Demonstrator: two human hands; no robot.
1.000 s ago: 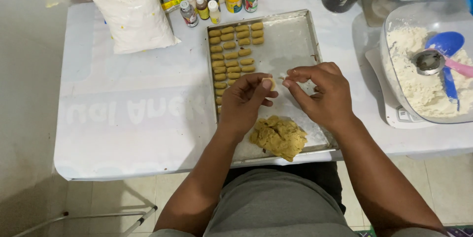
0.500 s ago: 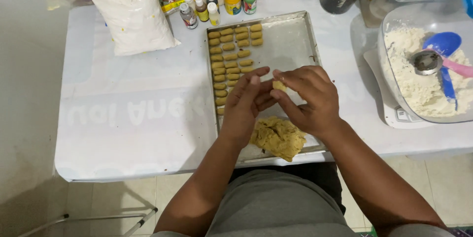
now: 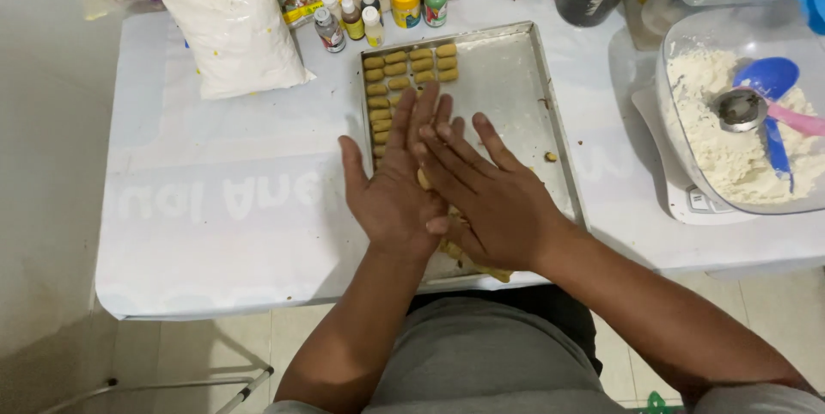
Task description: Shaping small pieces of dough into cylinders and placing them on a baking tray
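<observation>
Over baking tray (image 3: 516, 79): dough piece (image 3: 423, 179) pressed between flat left hand (image 3: 394, 182) and right hand (image 3: 485, 195).

a pale yellow dough piece (image 3: 423, 179) is seen between the left hand (image 3: 397, 182) and the right hand (image 3: 485, 195). the small dough logs (image 3: 409, 66) are coloured golden yellow, and the baking tray (image 3: 507, 79) is a dull silver. the table cover (image 3: 215, 199) is white with faint grey lettering. white flour (image 3: 713, 139) is shown under a blue spoon (image 3: 769, 87).
</observation>
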